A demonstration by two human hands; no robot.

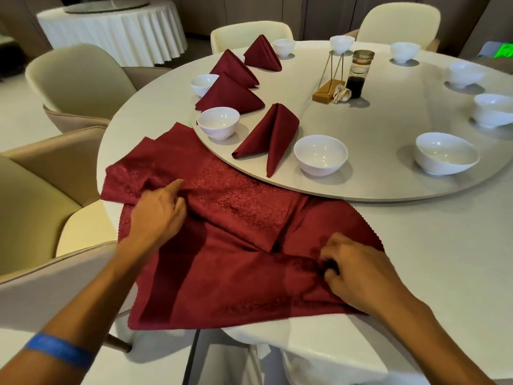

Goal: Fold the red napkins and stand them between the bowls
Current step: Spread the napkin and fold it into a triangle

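round table [416, 245], turntable [388, 173], flat napkins [236, 218]

A large round dining table [416, 245] covered in a white tablecloth fills the centre and right of the frame, with a round turntable [374, 173] raised on its top. Cream upholstered chairs ring it: one at the left edge [36, 195], one at the upper left [80, 79], and two at the top [249, 33] [399, 20]. In the upper left corner stands a second round table [111, 31] draped in a pleated white cloth, with a glass turntable [105, 6] on it. The floor [19, 118] at the left is pale and smooth. Dark panelled walls [319, 12] run along the top. A green lit sign [503, 50] glows at the upper right edge.
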